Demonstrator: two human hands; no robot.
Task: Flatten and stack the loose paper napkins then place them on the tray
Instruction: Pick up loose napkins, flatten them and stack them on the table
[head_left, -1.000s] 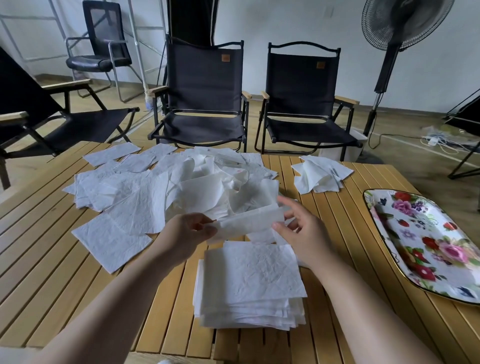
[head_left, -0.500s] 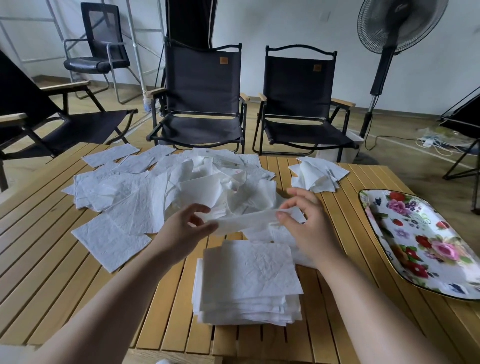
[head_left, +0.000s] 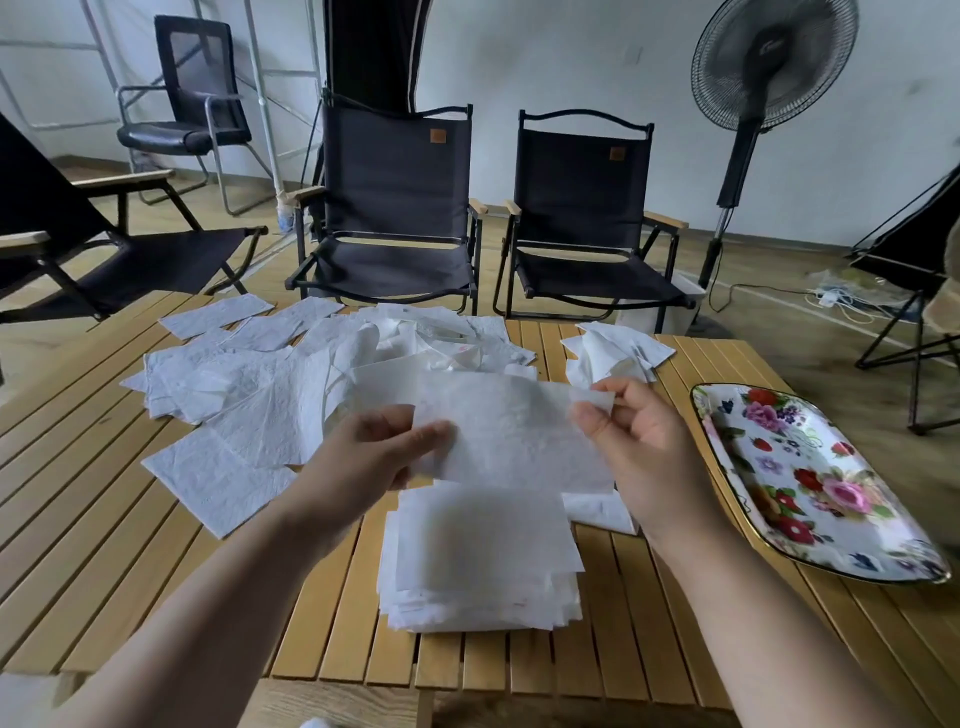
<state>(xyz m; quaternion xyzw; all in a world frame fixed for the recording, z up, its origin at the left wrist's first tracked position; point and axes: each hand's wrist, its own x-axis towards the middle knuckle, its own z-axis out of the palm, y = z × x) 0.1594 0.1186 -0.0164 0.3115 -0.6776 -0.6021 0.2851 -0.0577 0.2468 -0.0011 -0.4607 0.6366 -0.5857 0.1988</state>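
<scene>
Left hand (head_left: 387, 452) and right hand (head_left: 631, 441) each pinch a napkin (head_left: 514, 431) spread above the stack (head_left: 483, 556) near the bench's (head_left: 130, 597) front edge.

Soft, even indoor light, fairly muted, faint soft shadow under the napkin stack (head_left: 483, 571) near the tabletop's (head_left: 104, 545) front edge, held napkin (head_left: 514, 431) and the stack's top sheet hazy with motion blur, wide-angle bending toward the frame edges, standing fan (head_left: 774, 57) leaning outward
</scene>
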